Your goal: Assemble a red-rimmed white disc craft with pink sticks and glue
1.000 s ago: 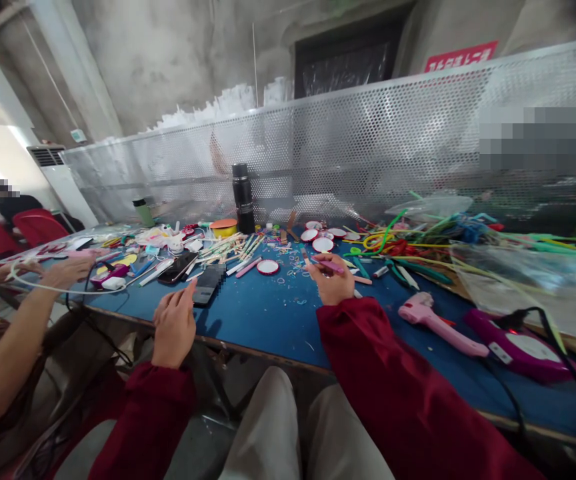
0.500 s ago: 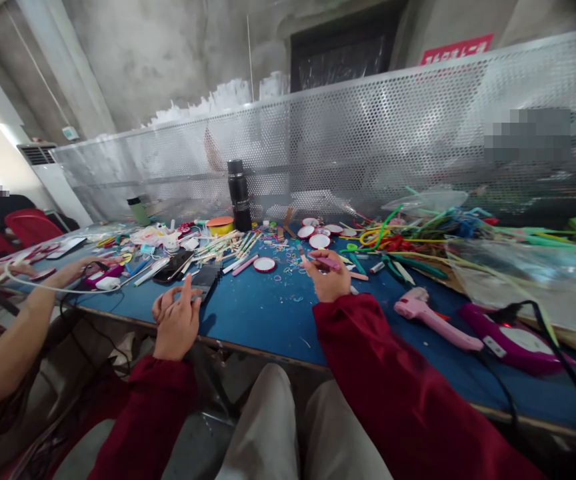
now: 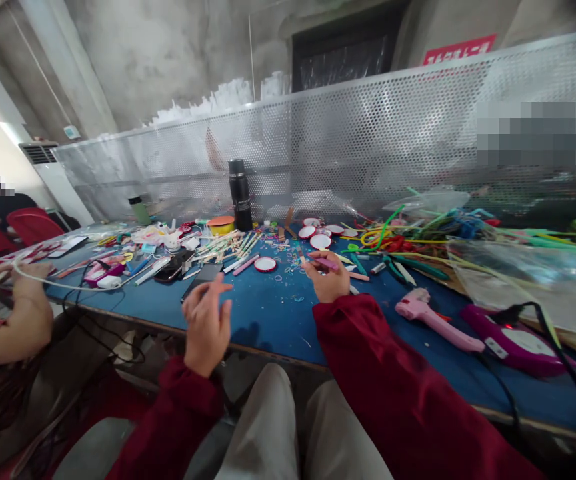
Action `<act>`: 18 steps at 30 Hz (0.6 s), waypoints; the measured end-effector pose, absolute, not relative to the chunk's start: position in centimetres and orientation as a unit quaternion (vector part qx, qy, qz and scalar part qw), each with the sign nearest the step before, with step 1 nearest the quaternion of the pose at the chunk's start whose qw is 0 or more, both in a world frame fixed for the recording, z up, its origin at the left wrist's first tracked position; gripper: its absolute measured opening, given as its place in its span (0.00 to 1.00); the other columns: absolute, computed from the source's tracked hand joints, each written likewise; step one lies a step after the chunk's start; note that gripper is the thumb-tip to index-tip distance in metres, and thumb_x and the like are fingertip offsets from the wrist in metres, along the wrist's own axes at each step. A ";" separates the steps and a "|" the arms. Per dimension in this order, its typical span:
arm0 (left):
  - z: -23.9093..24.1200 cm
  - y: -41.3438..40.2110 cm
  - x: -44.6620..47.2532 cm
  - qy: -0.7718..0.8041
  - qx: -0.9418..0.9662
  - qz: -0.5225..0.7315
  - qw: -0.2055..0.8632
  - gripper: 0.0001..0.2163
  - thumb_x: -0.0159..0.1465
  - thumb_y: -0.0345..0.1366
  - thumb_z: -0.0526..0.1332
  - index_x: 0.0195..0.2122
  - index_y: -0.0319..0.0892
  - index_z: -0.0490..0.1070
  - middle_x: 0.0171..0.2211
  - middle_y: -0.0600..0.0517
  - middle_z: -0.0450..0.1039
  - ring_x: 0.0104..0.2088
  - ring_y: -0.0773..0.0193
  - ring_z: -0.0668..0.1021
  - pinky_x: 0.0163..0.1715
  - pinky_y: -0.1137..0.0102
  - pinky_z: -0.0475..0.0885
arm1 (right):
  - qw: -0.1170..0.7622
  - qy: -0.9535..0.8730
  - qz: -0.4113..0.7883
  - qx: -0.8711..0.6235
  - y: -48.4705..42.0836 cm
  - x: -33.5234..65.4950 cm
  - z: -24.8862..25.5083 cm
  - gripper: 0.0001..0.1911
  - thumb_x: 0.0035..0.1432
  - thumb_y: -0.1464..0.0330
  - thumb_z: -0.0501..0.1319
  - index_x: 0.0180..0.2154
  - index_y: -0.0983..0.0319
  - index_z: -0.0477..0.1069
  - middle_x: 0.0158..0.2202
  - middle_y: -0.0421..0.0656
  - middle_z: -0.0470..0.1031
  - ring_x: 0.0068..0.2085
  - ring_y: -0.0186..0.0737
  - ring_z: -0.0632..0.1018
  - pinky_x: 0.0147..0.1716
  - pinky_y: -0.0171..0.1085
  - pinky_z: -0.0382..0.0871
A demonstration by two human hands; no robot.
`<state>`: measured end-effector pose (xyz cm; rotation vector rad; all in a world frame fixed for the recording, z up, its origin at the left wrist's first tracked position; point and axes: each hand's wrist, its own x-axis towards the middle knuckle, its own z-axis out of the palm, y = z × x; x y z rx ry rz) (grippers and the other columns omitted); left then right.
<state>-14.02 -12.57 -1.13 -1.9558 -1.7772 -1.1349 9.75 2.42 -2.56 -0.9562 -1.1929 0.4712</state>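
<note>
My left hand [image 3: 207,327] hovers over the table's front edge, fingers apart and nothing in them. Just behind it lies a flat dark phone-like slab [image 3: 211,272], partly covered by the hand. My right hand [image 3: 332,283] is closed around a slim pink stick [image 3: 327,264] above the blue table [image 3: 273,313]. Near its fingertips shows a short thin strip [image 3: 301,253]; whether this joins the pink stick I cannot tell. Left of the right hand sits a white disc with a red rim [image 3: 265,265], and beyond it small coloured rings [image 3: 291,257] are scattered.
Right of me lie a pink glue gun [image 3: 438,320], a purple device [image 3: 513,340] with a black cable, and pliers [image 3: 418,267]. A black bottle [image 3: 239,197] stands at the back by a perforated metal screen [image 3: 368,147]. At left, a co-worker's arm [image 3: 31,303] reaches in.
My left hand has come away from the dark slab, moving right and towards me. My right hand stays nearly still with the pink stick. The co-worker's arms have drawn back left.
</note>
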 end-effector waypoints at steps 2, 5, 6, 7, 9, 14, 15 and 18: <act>-0.4 -12.4 -10.9 -0.572 -0.729 -0.365 0.091 0.19 0.69 0.37 0.49 0.60 0.46 0.64 0.54 0.48 0.73 0.57 0.54 0.68 0.59 0.57 0.56 | 0.696 -0.532 0.211 -0.433 2.4 9.8 -2.5 0.15 0.44 0.62 0.68 0.35 0.59 0.71 0.25 0.38 0.73 0.27 0.37 0.75 0.30 0.37 0.71; 0.3 -10.4 -7.0 -0.536 -0.765 -0.357 0.013 0.17 0.68 0.35 0.51 0.57 0.43 0.67 0.53 0.44 0.72 0.54 0.53 0.70 0.57 0.58 0.60 | 0.701 -0.526 0.219 -0.429 2.3 9.9 -2.2 0.14 0.43 0.64 0.68 0.35 0.59 0.71 0.23 0.37 0.73 0.26 0.37 0.75 0.29 0.37 0.70; 0.4 -9.2 -5.9 -0.532 -0.765 -0.362 -0.022 0.18 0.67 0.34 0.52 0.56 0.40 0.67 0.52 0.42 0.72 0.53 0.52 0.71 0.56 0.58 0.61 | 0.706 -0.522 0.221 -0.425 2.2 9.9 -2.1 0.14 0.43 0.64 0.68 0.34 0.59 0.70 0.23 0.37 0.73 0.26 0.38 0.75 0.28 0.37 0.70; 0.4 -7.9 -5.0 -0.533 -0.757 -0.371 -0.071 0.18 0.65 0.33 0.54 0.56 0.38 0.67 0.51 0.39 0.73 0.51 0.51 0.73 0.54 0.58 0.62 | 0.713 -0.516 0.221 -0.421 2.2 9.9 -1.9 0.14 0.43 0.64 0.67 0.34 0.59 0.70 0.23 0.37 0.73 0.26 0.38 0.75 0.28 0.37 0.70; 0.2 -5.2 -3.4 -0.533 -0.718 -0.403 -0.193 0.19 0.63 0.32 0.57 0.55 0.37 0.67 0.48 0.37 0.74 0.48 0.53 0.76 0.50 0.61 0.66 | 0.726 -0.501 0.221 -0.417 2.2 10.0 -1.7 0.15 0.42 0.63 0.67 0.33 0.59 0.69 0.24 0.38 0.74 0.26 0.38 0.76 0.29 0.38 0.71; -0.4 -0.7 -0.3 -0.480 -0.537 -0.455 -0.524 0.12 0.64 0.29 0.54 0.47 0.36 0.68 0.40 0.43 0.76 0.28 0.68 0.76 0.25 0.75 0.64 | 0.727 -0.473 0.246 -0.432 2.5 10.2 -1.6 0.17 0.39 0.62 0.68 0.34 0.59 0.68 0.24 0.38 0.74 0.26 0.39 0.76 0.28 0.38 0.72; -0.5 -0.5 0.1 -0.461 -0.519 -0.459 -0.554 0.10 0.64 0.29 0.52 0.44 0.36 0.68 0.37 0.44 0.76 0.25 0.71 0.75 0.23 0.76 0.62 | 0.724 -0.473 0.249 -0.437 2.5 10.2 -1.7 0.18 0.39 0.63 0.68 0.34 0.59 0.68 0.25 0.39 0.74 0.27 0.39 0.76 0.28 0.37 0.71; -0.7 -0.5 0.7 -0.434 -0.490 -0.485 -0.580 0.05 0.63 0.29 0.54 0.34 0.38 0.69 0.30 0.50 0.73 0.23 0.73 0.72 0.21 0.78 0.59 | 0.720 -0.479 0.247 -0.438 2.6 10.2 -1.8 0.17 0.38 0.63 0.68 0.33 0.60 0.68 0.28 0.41 0.76 0.28 0.39 0.77 0.29 0.38 0.72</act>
